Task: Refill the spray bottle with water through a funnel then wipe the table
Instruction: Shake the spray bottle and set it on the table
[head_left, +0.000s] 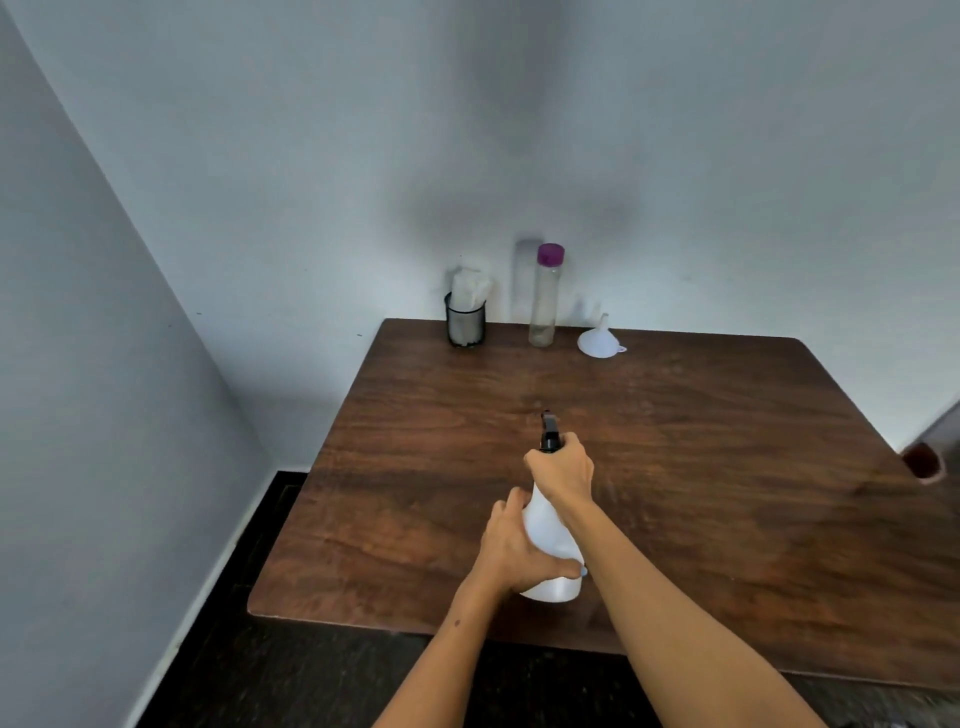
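Observation:
A white spray bottle (548, 525) with a black trigger head (549, 431) stands near the front of the brown wooden table (701, 467). My left hand (511, 551) wraps around the bottle's body. My right hand (563, 470) grips the bottle's neck just below the black head. A white funnel (599, 339) rests mouth down at the back of the table. To its left stands a tall clear water bottle (545, 296) with a purple cap. A black mesh cup (465, 322) holding white cloths (470, 286) sits further left.
The table is pushed against a pale wall at the back, with another wall to the left. Dark floor shows along the table's left and front edges. A reddish-brown round object (923, 462) sits off the table's right edge.

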